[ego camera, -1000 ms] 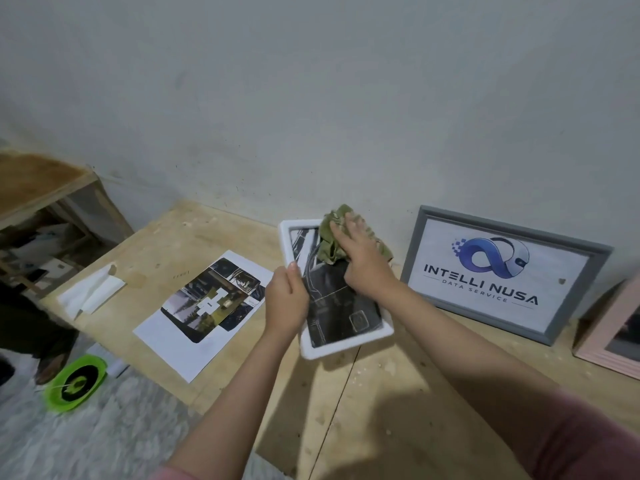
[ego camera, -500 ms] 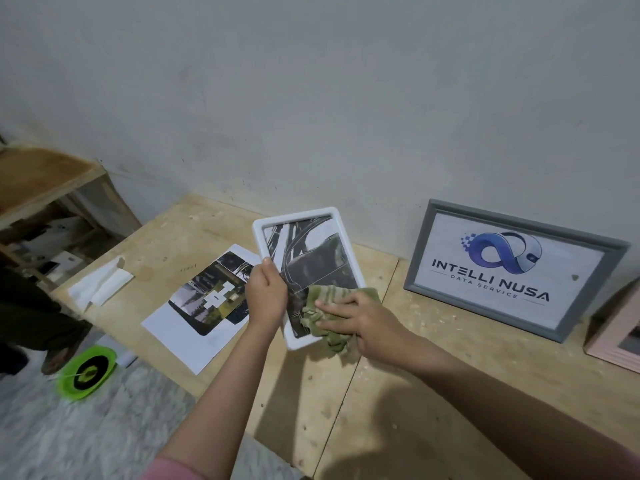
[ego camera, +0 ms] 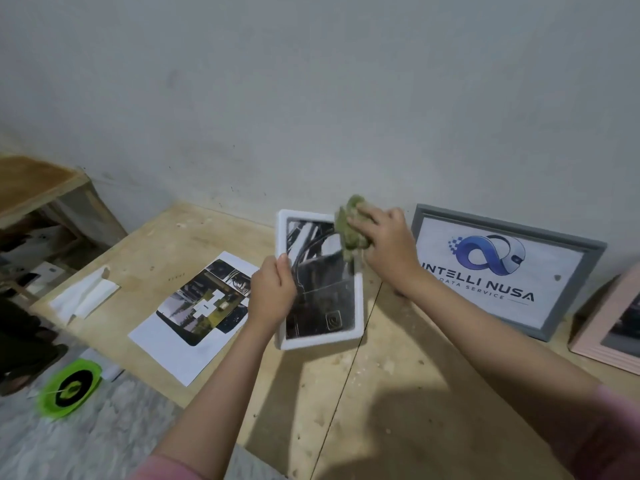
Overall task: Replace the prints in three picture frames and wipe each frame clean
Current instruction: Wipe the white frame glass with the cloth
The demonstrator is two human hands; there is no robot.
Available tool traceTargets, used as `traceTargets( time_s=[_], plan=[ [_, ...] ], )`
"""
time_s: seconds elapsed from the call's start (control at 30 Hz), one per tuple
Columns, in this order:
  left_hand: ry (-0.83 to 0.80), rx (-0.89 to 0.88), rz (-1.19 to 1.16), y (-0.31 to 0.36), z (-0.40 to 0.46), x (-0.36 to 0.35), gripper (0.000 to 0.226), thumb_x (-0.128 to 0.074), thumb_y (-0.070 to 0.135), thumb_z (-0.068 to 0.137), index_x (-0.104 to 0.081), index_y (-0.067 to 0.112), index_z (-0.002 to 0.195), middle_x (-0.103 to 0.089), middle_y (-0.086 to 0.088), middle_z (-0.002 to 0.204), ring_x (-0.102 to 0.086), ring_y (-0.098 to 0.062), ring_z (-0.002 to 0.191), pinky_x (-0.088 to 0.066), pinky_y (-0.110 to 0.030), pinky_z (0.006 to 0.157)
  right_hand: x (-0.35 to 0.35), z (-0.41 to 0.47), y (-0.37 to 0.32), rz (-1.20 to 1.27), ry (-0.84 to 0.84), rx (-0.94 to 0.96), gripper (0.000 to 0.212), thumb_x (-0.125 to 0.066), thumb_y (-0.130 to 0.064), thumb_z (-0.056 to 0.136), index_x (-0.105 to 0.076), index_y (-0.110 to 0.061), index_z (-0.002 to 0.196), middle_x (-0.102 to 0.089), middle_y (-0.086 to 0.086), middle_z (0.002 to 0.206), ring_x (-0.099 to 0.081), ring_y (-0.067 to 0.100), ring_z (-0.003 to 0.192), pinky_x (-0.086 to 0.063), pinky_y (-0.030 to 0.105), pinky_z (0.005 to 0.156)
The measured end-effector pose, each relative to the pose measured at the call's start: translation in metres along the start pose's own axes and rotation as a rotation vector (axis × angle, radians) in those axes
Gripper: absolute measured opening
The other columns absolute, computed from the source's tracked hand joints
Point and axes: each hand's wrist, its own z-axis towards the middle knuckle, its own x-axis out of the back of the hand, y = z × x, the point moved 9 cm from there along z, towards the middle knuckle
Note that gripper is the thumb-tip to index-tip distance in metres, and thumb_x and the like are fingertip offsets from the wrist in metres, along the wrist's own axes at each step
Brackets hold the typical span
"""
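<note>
Fingers (ego camera: 284, 268) of left hand (ego camera: 272, 294) curled round left edge of white frame (ego camera: 320, 336), lifting it tilted above plywood tabletop (ego camera: 398, 393). Right hand (ego camera: 388, 247) clenches crumpled green cloth (ego camera: 349, 226) against glossy glass, top-right corner. Grey frame (ego camera: 568, 242) leans on wall; loose print (ego camera: 194, 317) lies flat at left.

two bare forearms reach in from the lower edge, uncovered from elbow to wrist; the left hand (ego camera: 272, 294) and the right hand (ego camera: 389, 245) carry no rings, watch or gloves that can be seen; pink sleeves (ego camera: 609, 441) show at the upper arms, one bulky at the lower right, one a thin strip at bottom centre; fingernails short and plain
</note>
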Motion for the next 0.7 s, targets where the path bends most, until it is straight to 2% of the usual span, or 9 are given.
traceTargets(
  time_s=[0.07, 0.13, 0.3, 0.37, 0.47, 0.53, 0.6, 0.63, 0.7],
  plan=[
    [-0.015, -0.02, 0.001, 0.003, -0.005, -0.008, 0.037, -0.032, 0.026, 0.102, -0.049, 0.005, 0.077, -0.045, -0.001, 0.063, -0.041, -0.015, 0.056, -0.031, -0.024, 0.051, -0.013, 0.012, 0.008, 0.143, -0.086, -0.17, 0.073, -0.051, 0.016, 0.071, -0.051, -0.02, 0.134, -0.041, 0.001, 0.146, -0.037, 0.026, 0.113, -0.039, 0.035, 0.092],
    [-0.008, -0.017, -0.019, 0.008, -0.009, -0.012, 0.035, -0.033, 0.023, 0.101, -0.049, 0.005, 0.076, -0.045, 0.001, 0.062, -0.041, -0.011, 0.056, -0.03, -0.014, 0.049, -0.036, 0.009, -0.003, 0.142, -0.223, -0.163, 0.086, -0.046, 0.018, 0.07, -0.032, -0.021, 0.145, -0.025, -0.003, 0.155, -0.024, 0.025, 0.136, -0.025, 0.041, 0.112],
    [0.085, 0.083, -0.113, 0.001, -0.01, -0.009, 0.034, -0.035, 0.022, 0.101, -0.048, 0.004, 0.075, -0.046, 0.001, 0.061, -0.042, -0.009, 0.057, -0.026, -0.023, 0.05, -0.08, -0.033, -0.027, 0.235, -0.38, -0.096, 0.097, -0.039, 0.019, 0.07, -0.012, -0.029, 0.15, 0.003, -0.016, 0.155, 0.006, 0.021, 0.146, -0.008, 0.038, 0.117],
    [0.137, 0.141, -0.144, -0.007, -0.008, -0.001, 0.035, -0.034, 0.024, 0.102, -0.046, 0.004, 0.075, -0.045, -0.001, 0.061, -0.041, -0.011, 0.056, -0.028, -0.022, 0.05, -0.084, -0.058, -0.046, 0.277, -0.424, -0.011, 0.093, -0.038, 0.021, 0.069, -0.02, -0.025, 0.148, -0.004, -0.015, 0.153, -0.001, 0.022, 0.145, -0.01, 0.034, 0.115],
    [0.175, 0.133, -0.11, -0.016, -0.002, 0.016, 0.035, -0.033, 0.024, 0.102, -0.044, 0.004, 0.076, -0.043, -0.001, 0.061, -0.039, -0.012, 0.054, -0.027, -0.026, 0.05, -0.088, -0.089, -0.05, 0.339, -0.57, 0.062, 0.077, -0.04, 0.016, 0.07, -0.048, -0.023, 0.136, -0.035, -0.008, 0.148, -0.042, 0.02, 0.132, -0.036, 0.033, 0.108],
    [0.174, 0.126, -0.086, -0.022, 0.003, 0.027, 0.035, -0.032, 0.025, 0.102, -0.045, 0.005, 0.077, -0.043, -0.001, 0.061, -0.039, -0.013, 0.053, -0.026, -0.027, 0.048, -0.09, -0.097, -0.035, 0.302, -0.731, -0.002, 0.063, -0.041, 0.01, 0.073, -0.065, -0.025, 0.119, -0.061, -0.001, 0.129, -0.065, 0.007, 0.089, -0.051, 0.022, 0.078],
    [0.164, 0.103, -0.057, -0.027, 0.008, 0.032, 0.036, -0.031, 0.026, 0.102, -0.047, 0.005, 0.078, -0.045, -0.001, 0.062, -0.041, -0.015, 0.055, -0.027, -0.027, 0.048, -0.079, -0.083, -0.008, 0.364, -0.654, -0.223, 0.058, -0.038, 0.008, 0.075, -0.07, -0.026, 0.109, -0.071, 0.006, 0.104, -0.052, -0.002, 0.05, -0.041, 0.014, 0.051],
    [0.158, 0.09, -0.046, -0.027, 0.009, 0.032, 0.036, -0.031, 0.026, 0.102, -0.047, 0.005, 0.078, -0.045, -0.002, 0.063, -0.042, -0.016, 0.056, -0.028, -0.028, 0.049, -0.068, -0.07, 0.003, 0.422, -0.523, -0.322, 0.058, -0.038, 0.009, 0.077, -0.069, -0.025, 0.112, -0.071, 0.009, 0.103, -0.05, -0.002, 0.05, -0.04, 0.012, 0.05],
    [0.121, 0.068, -0.036, -0.023, 0.008, 0.024, 0.036, -0.031, 0.027, 0.102, -0.047, 0.006, 0.077, -0.046, -0.002, 0.063, -0.043, -0.018, 0.058, -0.03, -0.029, 0.049, -0.049, -0.044, 0.006, 0.481, -0.276, -0.351, 0.061, -0.039, 0.012, 0.078, -0.057, -0.018, 0.128, -0.062, 0.01, 0.124, -0.06, 0.001, 0.089, -0.05, 0.015, 0.079]
  ],
)
